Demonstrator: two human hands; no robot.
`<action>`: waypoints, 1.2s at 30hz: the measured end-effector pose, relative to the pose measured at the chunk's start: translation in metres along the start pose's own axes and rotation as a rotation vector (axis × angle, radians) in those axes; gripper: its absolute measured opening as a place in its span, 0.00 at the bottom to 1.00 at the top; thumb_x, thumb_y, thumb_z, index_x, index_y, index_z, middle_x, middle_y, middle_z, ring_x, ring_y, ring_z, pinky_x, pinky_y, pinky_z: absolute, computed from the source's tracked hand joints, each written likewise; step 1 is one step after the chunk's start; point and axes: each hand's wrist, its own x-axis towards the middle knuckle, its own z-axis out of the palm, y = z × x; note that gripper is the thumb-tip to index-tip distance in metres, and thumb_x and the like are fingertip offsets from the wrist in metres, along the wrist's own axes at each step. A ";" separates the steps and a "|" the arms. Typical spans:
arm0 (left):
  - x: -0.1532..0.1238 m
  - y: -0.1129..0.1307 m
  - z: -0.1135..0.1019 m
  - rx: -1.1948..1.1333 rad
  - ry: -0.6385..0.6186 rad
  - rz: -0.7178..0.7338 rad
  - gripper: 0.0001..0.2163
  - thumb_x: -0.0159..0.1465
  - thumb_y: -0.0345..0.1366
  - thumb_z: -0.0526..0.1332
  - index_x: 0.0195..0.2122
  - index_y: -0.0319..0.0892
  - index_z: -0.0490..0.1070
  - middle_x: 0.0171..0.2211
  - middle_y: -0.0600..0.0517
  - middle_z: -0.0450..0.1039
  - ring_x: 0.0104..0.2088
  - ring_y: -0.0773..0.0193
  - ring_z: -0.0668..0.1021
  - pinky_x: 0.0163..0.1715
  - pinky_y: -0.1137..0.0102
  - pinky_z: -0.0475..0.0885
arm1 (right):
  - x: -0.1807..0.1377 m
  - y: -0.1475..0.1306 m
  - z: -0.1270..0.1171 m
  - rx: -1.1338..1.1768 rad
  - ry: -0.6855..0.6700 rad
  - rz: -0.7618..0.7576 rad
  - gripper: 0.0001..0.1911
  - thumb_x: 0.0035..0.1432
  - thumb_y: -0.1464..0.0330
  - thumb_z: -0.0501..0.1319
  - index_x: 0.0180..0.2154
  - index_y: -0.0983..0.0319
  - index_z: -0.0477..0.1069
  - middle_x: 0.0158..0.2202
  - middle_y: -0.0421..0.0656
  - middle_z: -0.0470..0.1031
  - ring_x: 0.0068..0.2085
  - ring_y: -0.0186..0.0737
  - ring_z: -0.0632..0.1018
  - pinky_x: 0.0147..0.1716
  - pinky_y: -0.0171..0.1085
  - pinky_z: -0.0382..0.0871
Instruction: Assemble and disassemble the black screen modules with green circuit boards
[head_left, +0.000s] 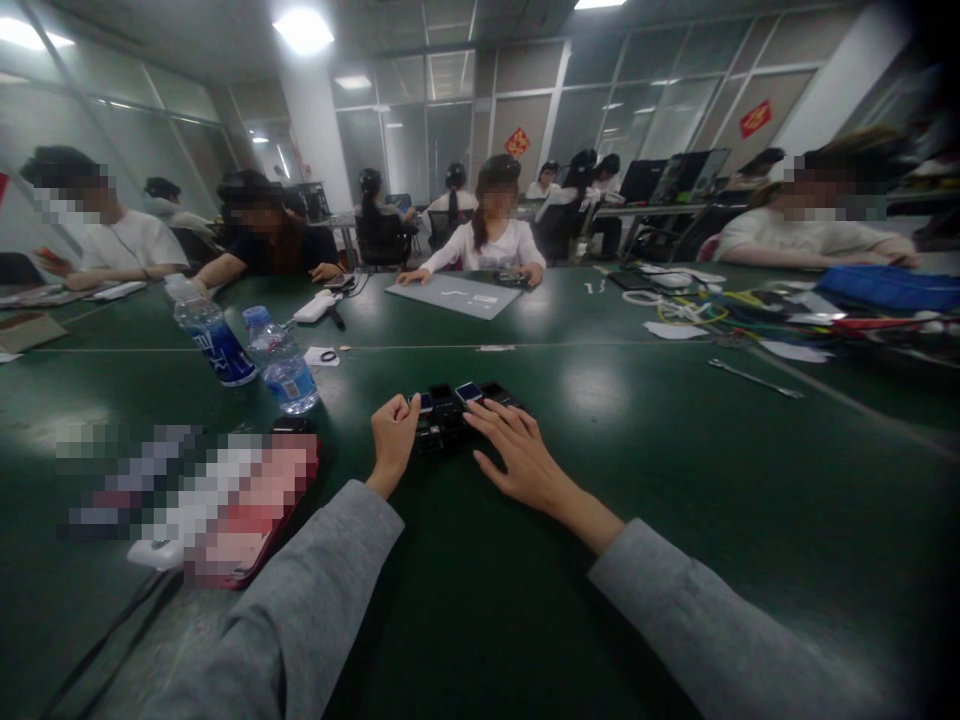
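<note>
A cluster of small black box-like parts (pixel 448 432) lies on the green table, two of them with pale-edged, dark blue tops. I cannot make out their exact kind. Against the left end of the cluster is my left hand (pixel 394 440), its fingers curled in and the thumb raised. Whatever it may hold is hidden. My right hand (pixel 517 455) reaches over the right side with fingers stretched out and palm down. Its fingertips are at or just above the pale-edged piece (pixel 469 392); whether they touch it is unclear.
To the left stand two water bottles (pixel 283 365). Nearer me lie several phones or cases, one with a red edge (pixel 281 510), partly blurred. A wrench (pixel 754 379) lies at right, before tangled cables (pixel 697 305). Across the green table (pixel 600 640) several people sit, one at a grey board (pixel 450 293).
</note>
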 end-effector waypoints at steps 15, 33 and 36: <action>0.000 -0.004 0.001 0.026 -0.040 0.026 0.20 0.60 0.38 0.60 0.17 0.42 0.50 0.17 0.60 0.49 0.21 0.71 0.57 0.24 0.73 0.52 | 0.001 -0.007 -0.005 0.140 0.009 -0.048 0.20 0.63 0.68 0.52 0.56 0.59 0.65 0.58 0.45 0.67 0.60 0.46 0.66 0.57 0.51 0.61; -0.006 0.004 0.000 0.083 -0.070 0.115 0.20 0.63 0.38 0.57 0.18 0.42 0.49 0.17 0.59 0.49 0.20 0.71 0.56 0.23 0.73 0.53 | 0.000 -0.004 0.000 0.102 0.080 0.059 0.17 0.64 0.68 0.52 0.54 0.59 0.64 0.57 0.46 0.66 0.59 0.46 0.64 0.57 0.48 0.59; -0.009 0.006 0.000 0.139 -0.081 0.221 0.20 0.64 0.37 0.56 0.17 0.42 0.50 0.16 0.59 0.48 0.18 0.72 0.56 0.23 0.72 0.51 | 0.000 -0.004 0.001 0.063 0.085 0.092 0.17 0.64 0.67 0.52 0.54 0.58 0.64 0.57 0.47 0.65 0.60 0.48 0.63 0.56 0.49 0.59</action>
